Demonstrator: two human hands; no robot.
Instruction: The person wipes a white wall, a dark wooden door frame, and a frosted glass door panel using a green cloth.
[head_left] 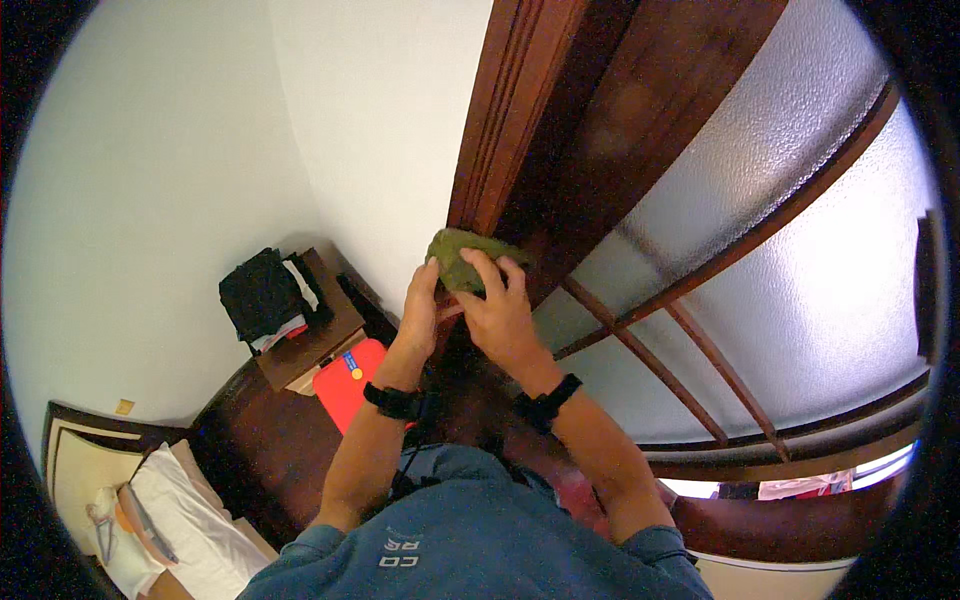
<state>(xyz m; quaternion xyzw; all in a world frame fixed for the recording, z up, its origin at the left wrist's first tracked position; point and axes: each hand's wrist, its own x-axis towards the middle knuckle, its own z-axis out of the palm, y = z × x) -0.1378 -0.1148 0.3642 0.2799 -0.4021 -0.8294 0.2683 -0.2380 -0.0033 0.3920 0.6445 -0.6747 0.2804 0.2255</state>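
Both hands are raised in front of me at an olive-green cloth (452,250), which is bunched up against the dark wooden door frame (515,120). My right hand (497,318) presses on it from the front, its fingers bent over the fabric. My left hand (421,312) grips the cloth's lower left edge, fingertips pointing up. Part of the fabric is hidden behind the fingers. A black band circles each wrist.
Frosted glass panels (690,230) in wooden framing fill the right side. At left, folded dark clothes (262,300) lie on a small wooden cabinet (318,345), with a red flat object (345,385) beside it. A bed with white bedding (195,520) is at lower left.
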